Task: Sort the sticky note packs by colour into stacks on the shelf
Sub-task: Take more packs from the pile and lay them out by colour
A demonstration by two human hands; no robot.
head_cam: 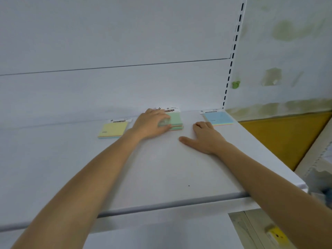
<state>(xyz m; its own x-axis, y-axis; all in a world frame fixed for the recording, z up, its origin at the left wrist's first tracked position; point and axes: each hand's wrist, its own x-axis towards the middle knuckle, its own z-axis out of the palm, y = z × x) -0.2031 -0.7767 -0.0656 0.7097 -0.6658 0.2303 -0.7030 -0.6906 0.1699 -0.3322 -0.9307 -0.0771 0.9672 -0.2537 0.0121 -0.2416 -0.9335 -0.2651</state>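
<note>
Three lots of sticky note packs lie along the back of the white shelf (pixel 161 168). A yellow pack (pixel 113 129) is on the left. In the middle is a green stack (pixel 175 121) of two packs. A blue pack (pixel 218 118) lies at the right, near the shelf's end. My left hand (pixel 151 123) rests on the left part of the green stack, fingers curled over its top pack. My right hand (pixel 206 136) lies flat on the shelf between the green stack and the blue pack, holding nothing, with fingertips close to the blue pack.
The white back panel (pixel 125 51) rises behind the packs, with a slotted upright (pixel 231 60) at the right. Beyond the shelf's right end are a patterned wall and a yellow padded panel (pixel 287 137). The shelf's front edge (pixel 161 205) runs under my forearms.
</note>
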